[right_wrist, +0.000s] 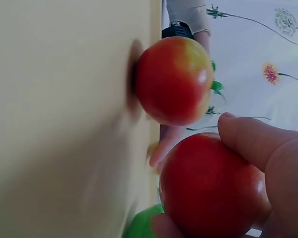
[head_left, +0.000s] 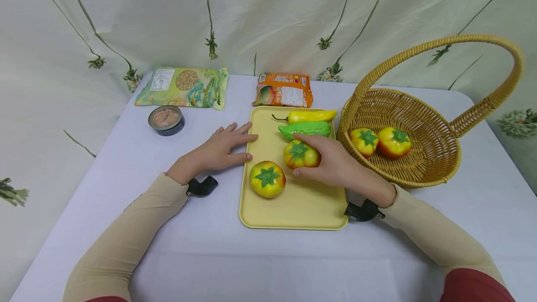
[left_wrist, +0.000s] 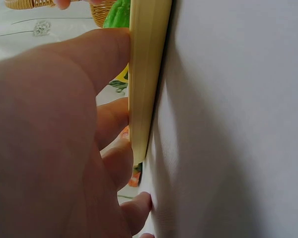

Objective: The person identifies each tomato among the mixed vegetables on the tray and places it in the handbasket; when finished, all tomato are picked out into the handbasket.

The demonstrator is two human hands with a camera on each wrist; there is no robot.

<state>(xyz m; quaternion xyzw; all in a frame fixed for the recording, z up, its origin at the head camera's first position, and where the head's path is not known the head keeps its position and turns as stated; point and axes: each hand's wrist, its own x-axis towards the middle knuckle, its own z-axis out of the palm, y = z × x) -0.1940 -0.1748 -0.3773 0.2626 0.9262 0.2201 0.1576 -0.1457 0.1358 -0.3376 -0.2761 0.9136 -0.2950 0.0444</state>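
My right hand [head_left: 327,160] grips a toy tomato [head_left: 299,153], yellow and red with a green leafy top, close over the yellow tray [head_left: 310,209]. Thumb and fingers sit on either side of it; its red underside shows in the right wrist view. A second tomato [head_left: 267,179] rests on the tray to its left. Beyond the held one lie a green pepper [head_left: 305,129] and a yellow pepper [head_left: 312,116]. My left hand [head_left: 222,148] has its fingers spread, with fingertips at the tray's left rim [left_wrist: 146,64].
A wicker basket [head_left: 444,167] with a tall handle stands right of the tray, holding two tomatoes [head_left: 393,142]. An orange packet [head_left: 283,90] lies behind the tray. At the back left are a green packet [head_left: 182,87] and an open tin [head_left: 166,120] with pinkish contents.
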